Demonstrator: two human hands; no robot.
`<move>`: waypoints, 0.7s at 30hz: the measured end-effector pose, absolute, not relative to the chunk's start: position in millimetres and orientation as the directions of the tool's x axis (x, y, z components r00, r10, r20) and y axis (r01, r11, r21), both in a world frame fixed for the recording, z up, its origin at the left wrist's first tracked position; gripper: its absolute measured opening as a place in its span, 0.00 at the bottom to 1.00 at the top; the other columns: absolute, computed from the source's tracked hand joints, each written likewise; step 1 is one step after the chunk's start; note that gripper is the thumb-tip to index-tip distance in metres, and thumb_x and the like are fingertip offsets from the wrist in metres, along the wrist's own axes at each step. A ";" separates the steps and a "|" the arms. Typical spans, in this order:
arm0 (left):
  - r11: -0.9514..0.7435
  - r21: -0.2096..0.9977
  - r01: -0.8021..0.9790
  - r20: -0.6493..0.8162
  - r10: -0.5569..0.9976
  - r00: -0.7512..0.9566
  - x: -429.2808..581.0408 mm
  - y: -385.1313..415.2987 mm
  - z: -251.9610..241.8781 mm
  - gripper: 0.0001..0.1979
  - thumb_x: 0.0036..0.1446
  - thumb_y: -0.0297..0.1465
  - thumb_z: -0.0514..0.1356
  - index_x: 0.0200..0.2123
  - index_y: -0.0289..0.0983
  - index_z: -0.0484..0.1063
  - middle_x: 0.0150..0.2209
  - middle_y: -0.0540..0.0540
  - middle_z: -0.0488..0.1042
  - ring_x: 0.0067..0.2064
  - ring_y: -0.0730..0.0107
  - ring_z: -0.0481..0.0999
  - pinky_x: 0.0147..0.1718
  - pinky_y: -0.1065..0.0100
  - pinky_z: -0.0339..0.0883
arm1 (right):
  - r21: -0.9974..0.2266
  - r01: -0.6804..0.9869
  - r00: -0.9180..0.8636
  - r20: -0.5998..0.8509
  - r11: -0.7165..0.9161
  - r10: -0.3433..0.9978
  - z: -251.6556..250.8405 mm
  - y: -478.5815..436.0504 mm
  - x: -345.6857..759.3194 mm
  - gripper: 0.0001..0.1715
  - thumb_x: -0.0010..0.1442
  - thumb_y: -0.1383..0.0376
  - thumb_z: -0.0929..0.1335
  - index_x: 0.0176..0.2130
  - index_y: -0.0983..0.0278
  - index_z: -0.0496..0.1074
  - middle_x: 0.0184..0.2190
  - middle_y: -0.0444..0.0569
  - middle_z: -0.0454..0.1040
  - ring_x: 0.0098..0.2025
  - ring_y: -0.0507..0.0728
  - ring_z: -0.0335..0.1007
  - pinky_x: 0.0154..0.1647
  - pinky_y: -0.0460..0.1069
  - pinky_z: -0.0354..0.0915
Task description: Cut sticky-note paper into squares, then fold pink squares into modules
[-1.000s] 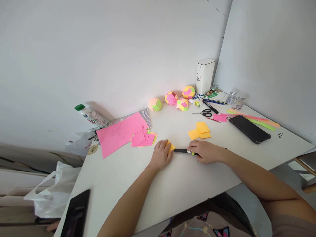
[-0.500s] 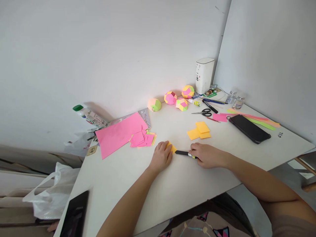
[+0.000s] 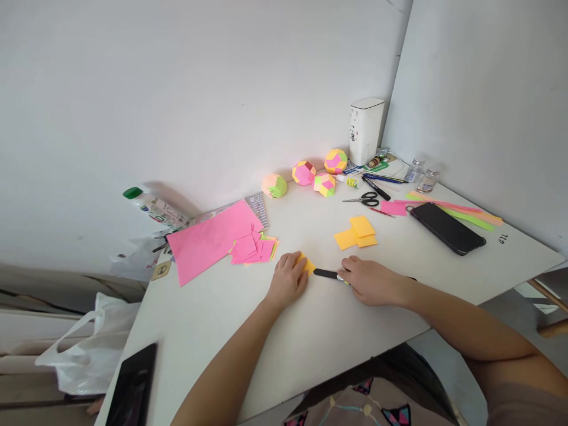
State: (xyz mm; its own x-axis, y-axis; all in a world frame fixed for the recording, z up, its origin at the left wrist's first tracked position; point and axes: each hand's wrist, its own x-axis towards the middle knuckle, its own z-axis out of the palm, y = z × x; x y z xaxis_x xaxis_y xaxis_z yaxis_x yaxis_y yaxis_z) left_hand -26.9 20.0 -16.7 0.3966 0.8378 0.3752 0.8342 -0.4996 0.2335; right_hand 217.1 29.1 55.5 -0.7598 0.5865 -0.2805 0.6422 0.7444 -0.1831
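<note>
My left hand lies curled on a small folded orange paper and presses it onto the white table. My right hand is closed round a black pen-shaped tool with a green band; its tip touches the orange paper's right edge. A little beyond my right hand lie three orange paper squares, partly overlapping.
A large pink sheet and several small pink squares lie to the left. At the back are paper polyhedra, scissors, pens, a white container, two small bottles and a black phone. A dark tablet sits front left.
My right hand and the black tool slid slightly toward me along the orange paper's edge. The left hand stayed on the paper; the view shifted a little.
</note>
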 end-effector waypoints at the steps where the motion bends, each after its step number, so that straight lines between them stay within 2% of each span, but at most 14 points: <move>1: -0.498 0.234 0.835 0.371 0.839 0.397 -26.8 20.1 -16.4 0.14 0.58 0.27 0.51 0.47 0.38 0.67 0.50 0.39 0.66 0.48 0.56 0.65 0.46 0.52 0.65 | -0.185 0.644 -0.758 -0.280 0.742 0.589 55.6 29.0 216.6 0.19 0.55 0.76 0.62 0.47 0.71 0.70 0.40 0.58 0.67 0.42 0.62 0.64 0.32 0.50 0.64; 9: -0.518 0.186 0.835 0.352 0.829 0.436 -24.2 18.3 -11.8 0.12 0.59 0.27 0.51 0.46 0.37 0.67 0.49 0.38 0.66 0.47 0.57 0.64 0.45 0.54 0.66 | -0.213 0.642 -0.763 -0.271 0.736 0.587 54.9 31.9 217.5 0.20 0.55 0.75 0.62 0.48 0.71 0.69 0.41 0.59 0.67 0.43 0.62 0.65 0.33 0.50 0.64; 15: -0.545 0.123 0.829 0.356 0.804 0.476 -17.2 11.4 -10.9 0.13 0.58 0.26 0.51 0.46 0.35 0.67 0.48 0.37 0.67 0.45 0.57 0.65 0.41 0.55 0.68 | -0.237 0.631 -0.769 -0.316 0.738 0.556 58.2 31.7 226.9 0.20 0.53 0.78 0.62 0.45 0.69 0.71 0.38 0.57 0.67 0.41 0.62 0.65 0.33 0.50 0.63; 21: -0.538 0.092 0.838 0.363 0.801 0.475 -16.5 13.9 -11.5 0.12 0.56 0.19 0.50 0.39 0.37 0.68 0.46 0.39 0.69 0.42 0.60 0.67 0.36 0.60 0.69 | -0.218 0.648 -0.752 -0.334 0.729 0.568 59.3 28.3 226.2 0.24 0.50 0.79 0.63 0.47 0.69 0.70 0.39 0.57 0.67 0.41 0.62 0.64 0.31 0.49 0.62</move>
